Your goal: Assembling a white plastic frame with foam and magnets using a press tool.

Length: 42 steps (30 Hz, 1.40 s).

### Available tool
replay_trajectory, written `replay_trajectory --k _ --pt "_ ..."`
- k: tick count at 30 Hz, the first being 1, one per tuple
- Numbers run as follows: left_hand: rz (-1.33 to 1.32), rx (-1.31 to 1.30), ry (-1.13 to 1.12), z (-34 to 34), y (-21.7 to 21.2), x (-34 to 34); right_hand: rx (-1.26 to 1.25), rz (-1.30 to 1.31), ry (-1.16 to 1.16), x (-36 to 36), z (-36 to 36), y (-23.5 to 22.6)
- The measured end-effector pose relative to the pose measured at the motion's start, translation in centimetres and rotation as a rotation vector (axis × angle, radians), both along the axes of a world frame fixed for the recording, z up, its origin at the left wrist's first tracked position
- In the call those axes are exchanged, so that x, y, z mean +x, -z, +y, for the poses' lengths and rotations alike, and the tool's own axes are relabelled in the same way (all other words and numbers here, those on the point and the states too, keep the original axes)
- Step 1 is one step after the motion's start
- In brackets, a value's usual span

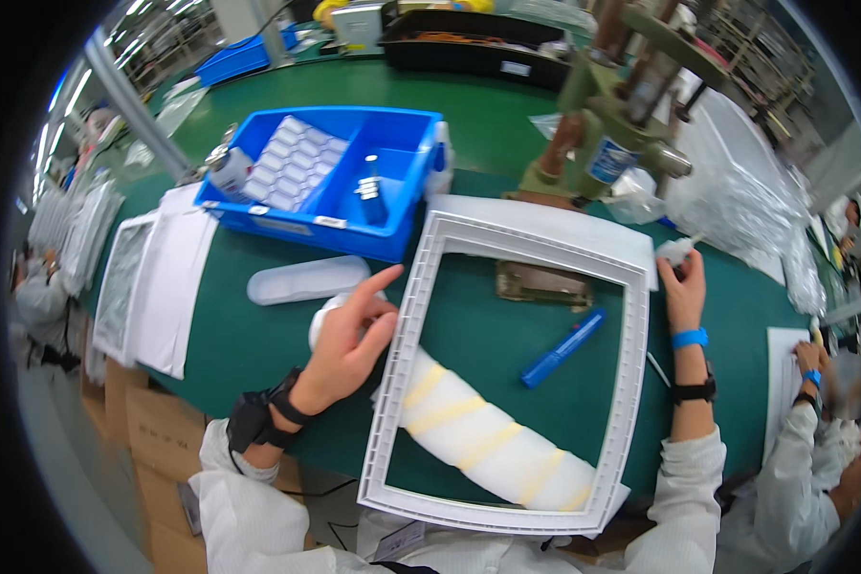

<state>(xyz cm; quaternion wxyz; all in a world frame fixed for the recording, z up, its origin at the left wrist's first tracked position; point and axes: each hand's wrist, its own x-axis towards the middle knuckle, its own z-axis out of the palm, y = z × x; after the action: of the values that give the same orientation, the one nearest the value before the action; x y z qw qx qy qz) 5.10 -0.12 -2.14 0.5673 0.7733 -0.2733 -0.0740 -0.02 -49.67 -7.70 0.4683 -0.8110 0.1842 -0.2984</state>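
A large white rectangular plastic frame (631,383) lies on the green table in front of me. My left hand (349,344) rests at the frame's left edge, fingers apart, index finger pointing up and right, over a white rounded piece (321,316). My right hand (683,287) is at the frame's upper right corner, closed on a small white object (674,251). Inside the frame lie a blue marker (562,348), a small metal plate (543,284) and a white foam roll with yellow tape bands (488,440).
A blue bin (402,191) with white parts and a small bottle stands behind the frame. A white oblong tray (306,280) lies to its front. More white frames (153,287) are stacked at left. A green press (612,105) and clear bags are at right. Another person (823,450) works at right.
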Motion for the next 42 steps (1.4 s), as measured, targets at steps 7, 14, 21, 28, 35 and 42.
replay_trajectory --k 7,14,21,28,35,42 --pt "0.192 -0.116 0.059 0.7 1.2 -0.3 -0.16 -0.09 0.153 -2.9 2.3 -1.8" --pt "0.141 -0.104 0.019 -0.1 1.3 -0.8 0.119 0.444 -0.187 -14.8 13.2 -9.7" --pt "-0.026 -0.254 0.116 0.1 0.3 -1.8 -0.337 0.59 -0.111 -16.1 18.0 -10.8" --pt "-0.609 0.163 0.446 -0.3 -2.4 -3.0 -0.243 0.346 0.172 -25.0 10.5 -12.3" --pt "-0.721 0.358 0.643 -0.3 -3.9 -3.6 -0.4 0.491 0.413 -30.7 -7.1 -12.2" --pt "-0.724 0.374 0.672 0.4 -4.2 -3.5 -0.68 0.973 0.377 -26.9 -17.3 -8.6"
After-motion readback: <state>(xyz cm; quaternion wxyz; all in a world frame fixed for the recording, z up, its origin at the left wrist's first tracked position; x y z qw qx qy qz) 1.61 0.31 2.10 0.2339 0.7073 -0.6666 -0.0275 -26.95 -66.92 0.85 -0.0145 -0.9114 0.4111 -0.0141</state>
